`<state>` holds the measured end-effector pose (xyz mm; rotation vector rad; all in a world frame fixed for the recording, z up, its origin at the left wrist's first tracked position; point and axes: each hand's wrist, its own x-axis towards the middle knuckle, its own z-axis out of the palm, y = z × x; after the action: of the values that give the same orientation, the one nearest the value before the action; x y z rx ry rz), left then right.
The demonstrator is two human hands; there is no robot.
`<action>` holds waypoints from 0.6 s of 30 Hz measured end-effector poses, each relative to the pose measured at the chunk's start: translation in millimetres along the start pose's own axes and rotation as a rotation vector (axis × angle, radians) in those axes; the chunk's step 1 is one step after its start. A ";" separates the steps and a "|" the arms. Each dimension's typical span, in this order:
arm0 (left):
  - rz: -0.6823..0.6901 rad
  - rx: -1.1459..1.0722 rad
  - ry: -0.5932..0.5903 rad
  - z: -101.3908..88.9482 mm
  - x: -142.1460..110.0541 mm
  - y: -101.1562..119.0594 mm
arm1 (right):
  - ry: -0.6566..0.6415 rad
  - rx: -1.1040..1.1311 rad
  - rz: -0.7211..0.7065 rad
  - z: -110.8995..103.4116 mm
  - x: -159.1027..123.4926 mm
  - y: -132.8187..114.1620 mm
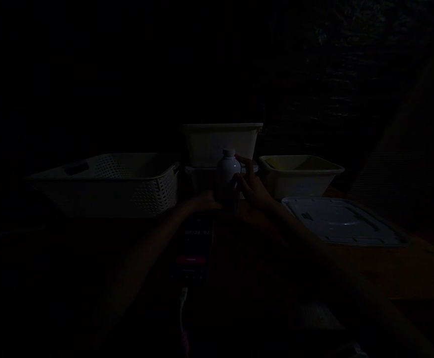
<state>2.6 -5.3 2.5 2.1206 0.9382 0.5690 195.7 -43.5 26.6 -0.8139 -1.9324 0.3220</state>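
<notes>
Cable [181, 315], pale plug at top, pink lower down: runs from the bottom edge toward the foot of the phone. Phone [191, 248]: flat, screen lit, digits 00:36:02 and a pink bar showing.

Bottle [227, 171]: pale, upright, cap [229, 152] on; located mid-view, beyond the phone and before the stacked tubs. Contents: not visible. Whether its base rests on the table [373, 271]: too dark to tell.

Right hand [254, 190]: thumb and forefinger pressed to the bottle's right side, forefinger high near the shoulder; appears to grip it. Left hand [206, 201]: at the bottle's lower left, fingers lost in shadow; cannot tell whether they close on it.

Step in hand, as judged: steadying the bottle between both hands. Next move, as judged: calls for a firm hold low down, bottle level, should the right fingers shift.

Containers. Basket [108, 194]: left, pierced walls, open top, handle slot; interior dark, contents not made out. Upper tub [217, 141]: centre rear, stacked above the lower tub [201, 180]; insides of both hidden. Right tub [295, 183]: open, yellowish patch inside, unidentified. Lid [339, 221]: flat, just before the right tub, detached.
</notes>
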 end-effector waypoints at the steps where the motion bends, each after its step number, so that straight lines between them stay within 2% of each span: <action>1: 0.006 -0.001 0.007 0.0 0.0 -0.1 | 0.000 -0.002 0.000 0.0 0.0 -0.3; 8: -0.035 0.042 -0.008 -1.1 -0.5 -1.2 | 0.016 -0.005 0.024 1.1 0.5 -2.1; 13: -0.001 0.027 0.006 -0.6 -1.2 0.2 | 0.024 -0.020 0.035 0.9 0.1 -3.6; 18: -0.025 0.030 0.008 0.6 -0.8 2.1 | 0.036 -0.022 0.016 1.3 -0.7 -2.2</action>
<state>3.3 -7.1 3.6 2.1312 0.9818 0.5539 193.9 -45.5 26.6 -0.8449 -1.8993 0.2942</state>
